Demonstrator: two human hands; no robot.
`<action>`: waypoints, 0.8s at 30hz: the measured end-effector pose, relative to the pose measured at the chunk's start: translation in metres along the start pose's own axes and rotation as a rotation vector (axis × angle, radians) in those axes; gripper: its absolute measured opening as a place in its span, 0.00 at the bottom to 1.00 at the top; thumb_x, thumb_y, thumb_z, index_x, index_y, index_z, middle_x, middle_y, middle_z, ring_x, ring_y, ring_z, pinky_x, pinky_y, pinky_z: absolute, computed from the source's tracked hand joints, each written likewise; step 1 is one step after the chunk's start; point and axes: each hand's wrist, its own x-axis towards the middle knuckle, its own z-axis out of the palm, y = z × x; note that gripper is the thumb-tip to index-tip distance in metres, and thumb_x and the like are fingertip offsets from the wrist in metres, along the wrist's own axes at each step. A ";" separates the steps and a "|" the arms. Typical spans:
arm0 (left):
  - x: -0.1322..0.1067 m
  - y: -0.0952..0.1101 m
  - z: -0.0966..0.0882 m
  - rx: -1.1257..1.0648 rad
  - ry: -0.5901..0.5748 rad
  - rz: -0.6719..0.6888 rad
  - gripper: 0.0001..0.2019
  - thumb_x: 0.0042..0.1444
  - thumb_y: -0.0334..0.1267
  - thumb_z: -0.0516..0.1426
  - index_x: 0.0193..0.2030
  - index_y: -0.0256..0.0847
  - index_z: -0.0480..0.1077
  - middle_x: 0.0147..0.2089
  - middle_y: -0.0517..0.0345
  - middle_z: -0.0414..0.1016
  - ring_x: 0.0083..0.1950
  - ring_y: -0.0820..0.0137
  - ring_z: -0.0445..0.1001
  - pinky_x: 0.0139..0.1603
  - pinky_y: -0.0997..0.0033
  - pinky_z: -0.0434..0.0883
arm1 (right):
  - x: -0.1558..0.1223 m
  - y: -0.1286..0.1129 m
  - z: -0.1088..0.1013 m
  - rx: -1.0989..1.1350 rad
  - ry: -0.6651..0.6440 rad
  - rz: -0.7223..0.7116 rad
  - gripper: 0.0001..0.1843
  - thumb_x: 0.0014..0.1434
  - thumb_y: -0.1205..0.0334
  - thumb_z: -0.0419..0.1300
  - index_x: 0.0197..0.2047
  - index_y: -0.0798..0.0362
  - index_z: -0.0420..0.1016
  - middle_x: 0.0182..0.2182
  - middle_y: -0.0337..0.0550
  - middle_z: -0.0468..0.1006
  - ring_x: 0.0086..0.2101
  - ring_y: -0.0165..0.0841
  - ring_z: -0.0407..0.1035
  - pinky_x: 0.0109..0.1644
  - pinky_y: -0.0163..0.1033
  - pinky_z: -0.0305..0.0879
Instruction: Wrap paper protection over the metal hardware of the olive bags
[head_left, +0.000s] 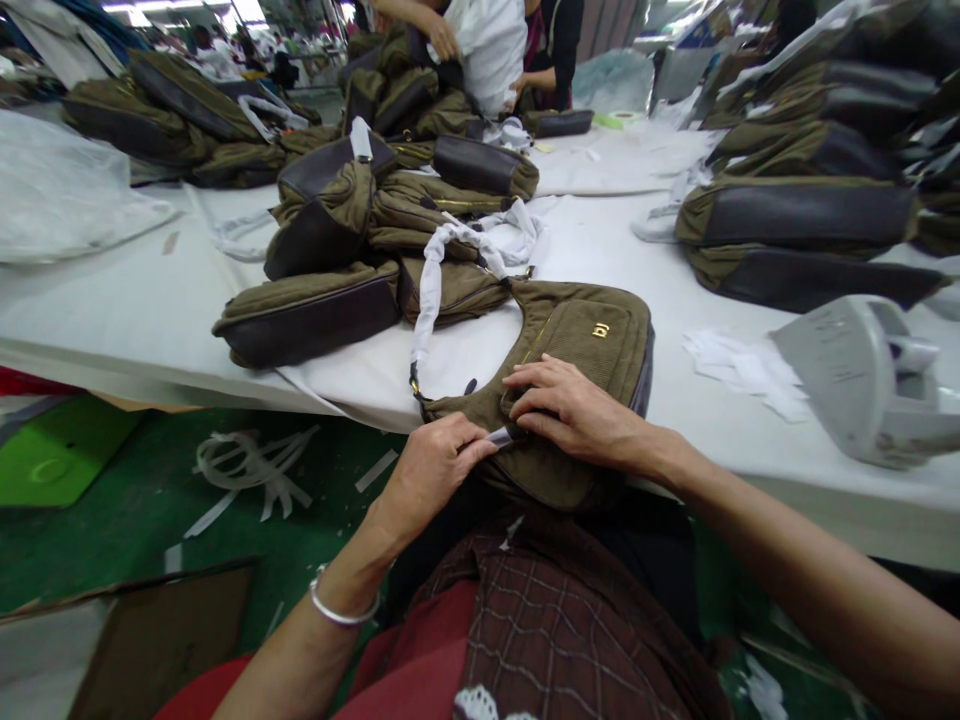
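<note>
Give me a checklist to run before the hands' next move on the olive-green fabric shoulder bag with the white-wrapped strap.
1. Right hand on the olive-green fabric shoulder bag: ok, fingers bent over its front.
2. Left hand gripping the narrow, pale, shiny piece at the bag: ok.
3. What that piece's hidden end is fixed to: cannot tell, the fingers cover it.
4. White-wrapped curved strap joined at its near end by the gold-coloured metal fitting: ok.
5. Bag fully on the white-covered table: not ok, its near part seems to overhang the edge.
</note>
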 end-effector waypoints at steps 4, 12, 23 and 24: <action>0.009 0.007 0.004 0.040 -0.010 -0.008 0.09 0.62 0.40 0.58 0.36 0.41 0.78 0.33 0.59 0.75 0.35 0.71 0.73 0.39 0.73 0.66 | -0.006 0.008 -0.008 0.040 0.110 0.034 0.10 0.66 0.65 0.54 0.42 0.51 0.78 0.52 0.49 0.75 0.55 0.39 0.68 0.64 0.57 0.57; 0.011 0.018 0.018 0.066 0.022 -0.019 0.07 0.61 0.40 0.59 0.40 0.43 0.77 0.36 0.58 0.77 0.39 0.69 0.75 0.42 0.71 0.68 | -0.013 0.014 -0.002 0.059 0.164 0.065 0.09 0.65 0.66 0.56 0.43 0.50 0.77 0.51 0.47 0.76 0.53 0.38 0.69 0.65 0.58 0.54; 0.015 0.017 0.027 -0.232 0.181 -0.110 0.09 0.60 0.38 0.58 0.29 0.40 0.70 0.29 0.62 0.70 0.32 0.74 0.69 0.36 0.74 0.65 | -0.011 0.012 -0.002 0.080 0.178 0.038 0.09 0.64 0.67 0.57 0.43 0.49 0.77 0.50 0.47 0.77 0.53 0.38 0.70 0.64 0.58 0.56; 0.015 0.014 0.023 -0.318 0.165 -0.157 0.10 0.60 0.40 0.58 0.29 0.40 0.70 0.28 0.63 0.69 0.30 0.74 0.68 0.34 0.75 0.65 | -0.011 0.012 -0.003 0.085 0.174 0.024 0.08 0.64 0.66 0.57 0.43 0.49 0.77 0.50 0.47 0.77 0.53 0.38 0.69 0.64 0.57 0.57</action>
